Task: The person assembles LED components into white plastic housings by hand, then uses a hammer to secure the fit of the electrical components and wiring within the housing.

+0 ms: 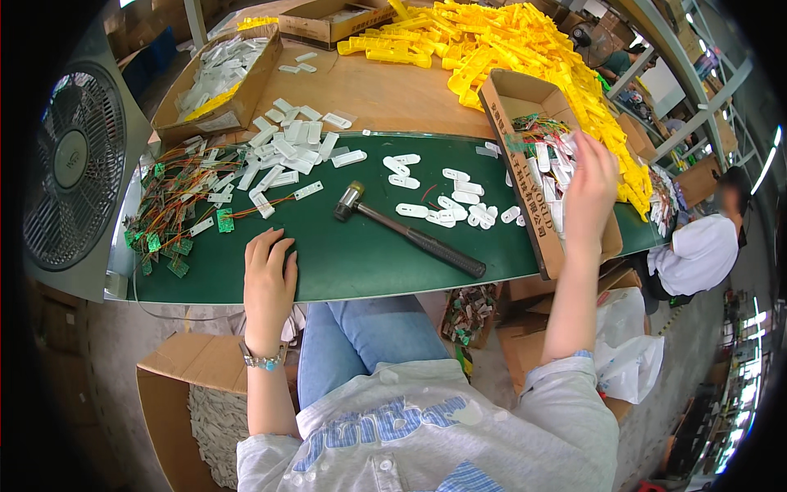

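Just left of the hammer (422, 239), bare green worktop (320, 246) gave room to pass, as did a strip on its near side. Tangled wired boards (182, 205) blocked farther left; translucent covers (286, 150) lay beyond the head, white oval pieces (411, 211) beyond the handle, and a carton wall (518, 172) rose right.

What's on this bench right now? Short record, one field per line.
left hand: resting on the green tabletop, near its front edge
right hand: over the long cardboard box; whether it holds anything, can't tell
box contents: white parts and coloured wires
tool: hammer, lying between the hands
left side: wired circuit boards, tangled
behind: large yellow pile
far left: grey fan
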A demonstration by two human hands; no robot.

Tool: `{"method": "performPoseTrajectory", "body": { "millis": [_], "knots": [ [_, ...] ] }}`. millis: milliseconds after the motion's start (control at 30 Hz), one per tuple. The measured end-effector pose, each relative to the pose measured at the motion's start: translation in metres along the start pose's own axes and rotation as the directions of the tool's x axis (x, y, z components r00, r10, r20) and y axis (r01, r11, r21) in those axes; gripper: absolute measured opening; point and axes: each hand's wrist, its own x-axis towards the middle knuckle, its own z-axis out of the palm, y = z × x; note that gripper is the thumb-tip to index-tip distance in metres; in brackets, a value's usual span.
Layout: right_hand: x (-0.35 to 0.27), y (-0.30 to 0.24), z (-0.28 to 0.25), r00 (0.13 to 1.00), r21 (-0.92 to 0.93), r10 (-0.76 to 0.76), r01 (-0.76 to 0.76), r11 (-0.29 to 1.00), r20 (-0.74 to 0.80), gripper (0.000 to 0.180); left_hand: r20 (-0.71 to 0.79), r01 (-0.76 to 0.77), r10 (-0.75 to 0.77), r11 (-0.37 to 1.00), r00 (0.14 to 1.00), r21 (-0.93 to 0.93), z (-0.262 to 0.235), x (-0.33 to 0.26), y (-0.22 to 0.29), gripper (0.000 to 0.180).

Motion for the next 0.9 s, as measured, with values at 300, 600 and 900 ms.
{"method": "performPoseTrajectory", "body": {
  "millis": [300, 600, 900],
  "knots": [
    [0.001, 0.106, 0.031, 0.816, 0.207, 0.151, -0.313, 0.927, 0.558, 0.02, 0.035, 0.037, -0.039, 0.998, 0.999, 0.052, -0.001, 0.0, -0.007, 0.022],
    [0.05, 0.167, 0.023, 0.977, -0.097, 0.146, -0.132, 0.987, 0.156, 0.025, 0.012, 0.019, -0.019, 0.999, 1.0, -0.039, 0.004, 0.0, -0.007, 0.022],
    [0.027, 0.033, 0.092, 0.837, 0.176, -0.121, 0.03, 0.984, 0.533, 0.016, -0.012, 0.026, -0.026, 1.0, 1.0, 0.013, 0.006, 0.0, -0.006, 0.022]
  ]
}}
